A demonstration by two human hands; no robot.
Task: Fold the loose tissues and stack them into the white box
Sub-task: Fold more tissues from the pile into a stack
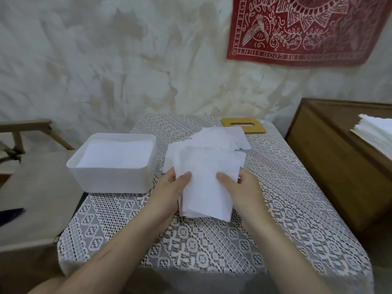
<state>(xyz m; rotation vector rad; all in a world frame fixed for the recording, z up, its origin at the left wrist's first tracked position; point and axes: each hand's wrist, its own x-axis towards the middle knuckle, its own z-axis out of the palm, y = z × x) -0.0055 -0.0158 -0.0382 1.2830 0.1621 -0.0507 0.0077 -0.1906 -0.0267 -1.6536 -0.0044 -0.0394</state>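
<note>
White tissue (206,194) is held above the middle of the table (201,251) in the head view. The left hand (169,188) pinches its left edge and the right hand (240,188) its right edge, thumbs on top, the other fingers hidden beneath. Beyond it the loose tissues (221,140) lie in a spread heap toward the far edge. The white box (110,180) stands open at the table's left edge, with flat tissues (115,154) inside. A wooden lid (254,128) with a slot lies at the far right corner on the lace cloth (286,209).
</note>
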